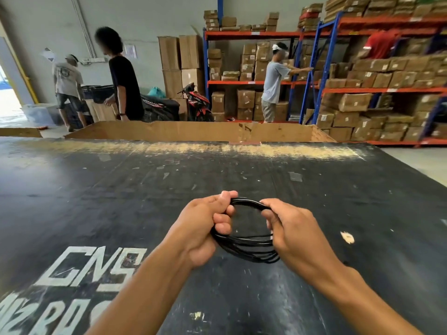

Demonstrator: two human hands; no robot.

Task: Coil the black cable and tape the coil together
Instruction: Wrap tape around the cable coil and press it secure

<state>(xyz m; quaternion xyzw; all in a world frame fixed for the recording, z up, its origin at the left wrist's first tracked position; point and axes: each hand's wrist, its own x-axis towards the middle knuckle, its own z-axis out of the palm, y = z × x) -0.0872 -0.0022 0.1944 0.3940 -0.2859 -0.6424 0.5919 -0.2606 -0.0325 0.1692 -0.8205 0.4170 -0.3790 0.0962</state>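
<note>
While the black worktable (338, 213) lies scratched and dusted with pale debris along its far edge, white stencilled lettering (94, 264) is seen on its near left part, partly covered by the left forearm. Beyond the far edge, a large open cardboard box (193, 131) is set against the table. Farther back, blue and orange shelving (362, 88) is stacked with brown cartons, and a red and black motorcycle (196, 102) is parked by a column of tall boxes. Three people are seen standing in the background, one of them reaching toward the shelving; a fourth figure in red is partly hidden among the cartons on an upper shelf.

Just above the table's near middle, the coiled black cable (249, 247) is held between both hands as several loose loops. The left hand (205, 228) is closed around the coil's left side, its fingers curled through the loop and its thumb pressed on top. The right hand (292, 230) is clamped on the coil's right side, the strands pinched between thumb and curled fingers. The lower loops hang between the two hands, close over the tabletop; whether they touch it cannot be told.
</note>
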